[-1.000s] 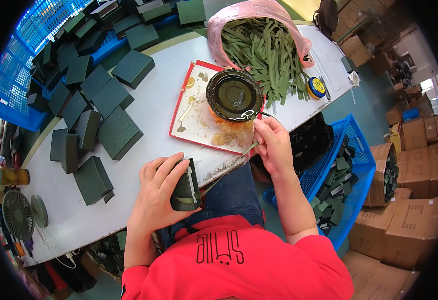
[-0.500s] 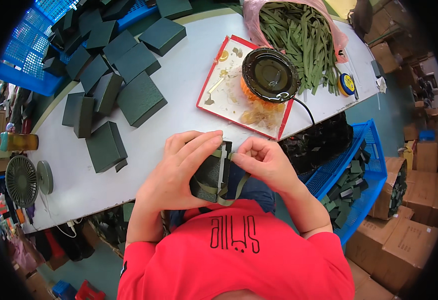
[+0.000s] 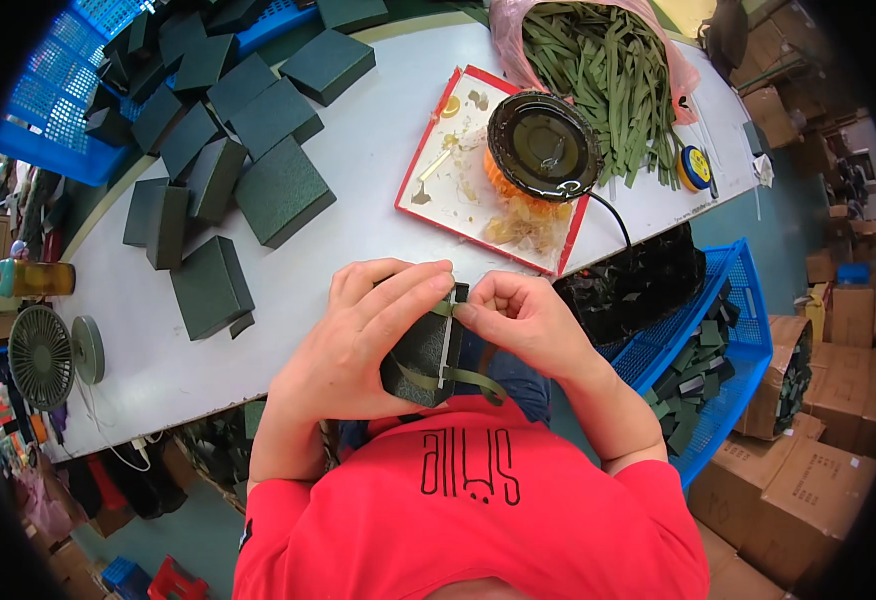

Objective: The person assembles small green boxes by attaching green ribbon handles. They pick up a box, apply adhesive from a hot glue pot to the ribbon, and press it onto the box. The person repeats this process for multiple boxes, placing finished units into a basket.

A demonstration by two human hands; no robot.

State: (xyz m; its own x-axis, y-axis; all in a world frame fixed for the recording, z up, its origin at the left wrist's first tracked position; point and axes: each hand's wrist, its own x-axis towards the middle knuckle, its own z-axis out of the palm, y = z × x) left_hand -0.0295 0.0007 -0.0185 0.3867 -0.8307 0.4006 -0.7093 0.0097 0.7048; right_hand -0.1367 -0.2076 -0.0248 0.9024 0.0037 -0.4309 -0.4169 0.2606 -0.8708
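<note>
My left hand (image 3: pixel 343 345) is wrapped round a small dark green textured box (image 3: pixel 422 350), held tilted at the table's near edge. A pale strip runs along the box's open-looking edge. A flat olive green ribbon (image 3: pixel 478 380) crosses the lower part of the box, and its loose end curls out to the right. My right hand (image 3: pixel 530 318) is closed in a pinch at the upper right edge of the box, on a second piece of green ribbon. The fingertips hide part of that ribbon.
Several dark green boxes (image 3: pixel 285 190) lie on the white table at left. A pot of amber liquid (image 3: pixel 543 145) stands on a red-rimmed board (image 3: pixel 428 150). Beyond is a pink bag of green ribbons (image 3: pixel 608 80). A blue crate (image 3: pixel 748 330) of green pieces stands at right; a fan (image 3: pixel 42 357) at left.
The ribbon's loose end has swung from hanging near my right hand to curling out lower right of the box. Both hands keep nearly the same place and grip.
</note>
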